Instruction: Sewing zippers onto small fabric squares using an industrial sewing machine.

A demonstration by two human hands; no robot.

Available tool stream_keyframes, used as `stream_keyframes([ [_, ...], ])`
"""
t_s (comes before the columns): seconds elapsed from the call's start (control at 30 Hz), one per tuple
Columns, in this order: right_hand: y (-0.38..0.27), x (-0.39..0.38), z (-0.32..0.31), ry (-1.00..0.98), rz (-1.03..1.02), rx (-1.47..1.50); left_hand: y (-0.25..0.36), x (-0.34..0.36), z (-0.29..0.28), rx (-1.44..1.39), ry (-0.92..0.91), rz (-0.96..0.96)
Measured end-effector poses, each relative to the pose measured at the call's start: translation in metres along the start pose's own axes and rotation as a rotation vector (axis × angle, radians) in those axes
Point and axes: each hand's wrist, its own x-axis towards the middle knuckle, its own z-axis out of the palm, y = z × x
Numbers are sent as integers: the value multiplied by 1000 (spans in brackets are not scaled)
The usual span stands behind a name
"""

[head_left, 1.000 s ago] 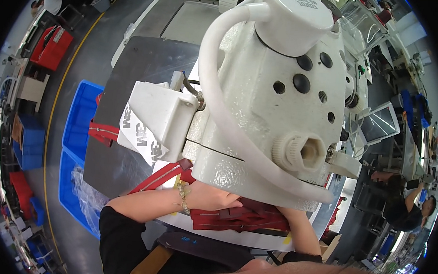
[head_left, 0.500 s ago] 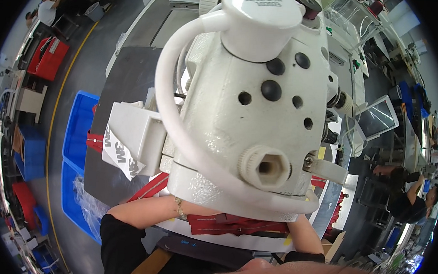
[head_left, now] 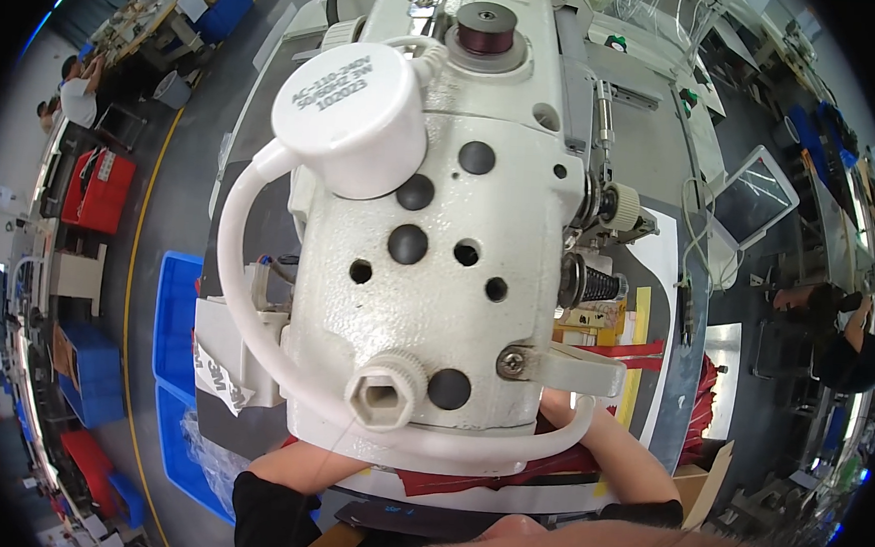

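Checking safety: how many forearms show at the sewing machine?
2: left forearm at lower left, right forearm at lower right; both hands are hidden under the sewing machine.

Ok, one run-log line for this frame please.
left hand: hidden | right hand: hidden | both forearms under sewing machine head | red fabric on table

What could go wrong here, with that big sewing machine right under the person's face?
Both hands are hidden under the white sewing machine head, so fingers near the needle cannot be watched; only the forearms show. The red fabric might bunch or feed crooked unseen. The white hose looping round the machine could snag a sleeve.
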Motion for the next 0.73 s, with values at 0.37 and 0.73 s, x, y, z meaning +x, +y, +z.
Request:
stream_keyframes([
  [0.37,-14,17,-37,12,-1,18,-6,-4,12,61,134,43],
  [0.73,-12,18,-34,20,-13,134,-1,-1,23,169,329,3],
])
